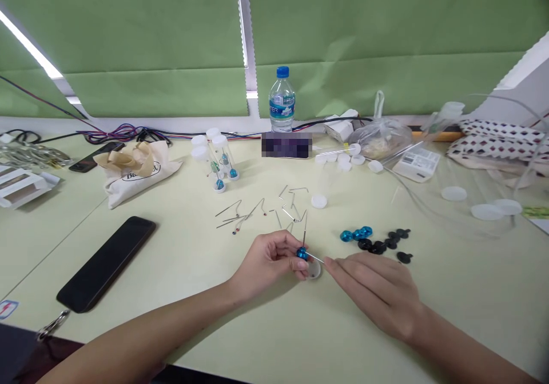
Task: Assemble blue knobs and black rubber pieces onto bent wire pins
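Blue ball [302,253]: while the left hand [272,261] holds it over the desk [240,332], the right hand [377,290] brings a thin stick [316,258] to its side, in the head view.
Left grip: closed round the ball, thumb and fingertips pressing on it.
Right grip: pinched on the outer end of the stick; whether the inner tip enters the ball or only touches it, I cannot tell.
Thin rod [304,237]: rises nearly upright from the top of the ball.
White cap [314,269]: just below the ball, partly hidden by the left fingers.
Bent metal pins [243,218]: scattered on the desk beyond the left hand, several crossing one another.
Spare blue balls [357,235]: in a short row beyond the right hand.
Black pieces [378,247]: just beside those balls, some touching, one lying apart.
Upright clear tubes [221,150]: bunched farther back, white-ended, with blue balls near their bottoms.
Loose white caps [344,161]: heaped near the back, right of the bottle.
Bottle [282,107]: upright at the back, blue-topped.
Large phone [106,264]: lying dark-faced on the left.
Cloth bag [139,172]: behind the phone, lying on its side.
Plastic bag [380,141]: at the back, right of the caps.
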`<state>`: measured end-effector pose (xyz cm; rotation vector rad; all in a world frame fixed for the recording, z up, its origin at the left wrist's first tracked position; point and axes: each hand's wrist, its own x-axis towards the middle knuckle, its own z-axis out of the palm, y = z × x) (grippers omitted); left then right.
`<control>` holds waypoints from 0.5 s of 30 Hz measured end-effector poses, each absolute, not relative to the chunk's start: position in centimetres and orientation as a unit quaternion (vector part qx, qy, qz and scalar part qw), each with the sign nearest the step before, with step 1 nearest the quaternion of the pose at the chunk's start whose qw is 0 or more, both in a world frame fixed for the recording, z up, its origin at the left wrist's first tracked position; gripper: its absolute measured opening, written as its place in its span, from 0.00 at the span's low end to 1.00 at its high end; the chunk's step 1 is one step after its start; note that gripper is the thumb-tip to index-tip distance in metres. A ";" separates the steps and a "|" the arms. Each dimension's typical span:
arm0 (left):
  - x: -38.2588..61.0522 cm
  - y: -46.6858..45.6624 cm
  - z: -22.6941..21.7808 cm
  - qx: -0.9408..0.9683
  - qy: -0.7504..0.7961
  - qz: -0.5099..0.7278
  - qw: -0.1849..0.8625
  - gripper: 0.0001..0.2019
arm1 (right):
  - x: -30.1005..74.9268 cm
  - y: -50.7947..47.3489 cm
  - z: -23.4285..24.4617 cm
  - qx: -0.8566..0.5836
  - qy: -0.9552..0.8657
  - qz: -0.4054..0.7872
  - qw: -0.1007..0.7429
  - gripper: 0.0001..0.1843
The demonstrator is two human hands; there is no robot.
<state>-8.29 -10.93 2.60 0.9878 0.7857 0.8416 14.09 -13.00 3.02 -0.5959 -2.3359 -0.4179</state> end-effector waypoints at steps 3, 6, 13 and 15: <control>-8.3 -11.0 2.6 0.446 0.354 0.378 0.730 0.10 | 14.0 -13.0 3.5 -0.220 -0.900 -0.193 0.323 0.13; -8.3 -11.0 2.6 0.449 0.352 0.378 0.729 0.10 | 13.9 -13.0 3.7 -0.220 -0.903 -0.197 0.313 0.13; -8.4 -11.2 2.3 0.462 0.347 0.407 0.708 0.07 | 13.9 -13.1 3.7 -0.217 -0.895 -0.184 0.343 0.15; -8.4 -11.3 2.3 0.475 0.349 0.411 0.696 0.06 | 14.2 -13.2 3.0 -0.224 -0.894 -0.170 0.348 0.18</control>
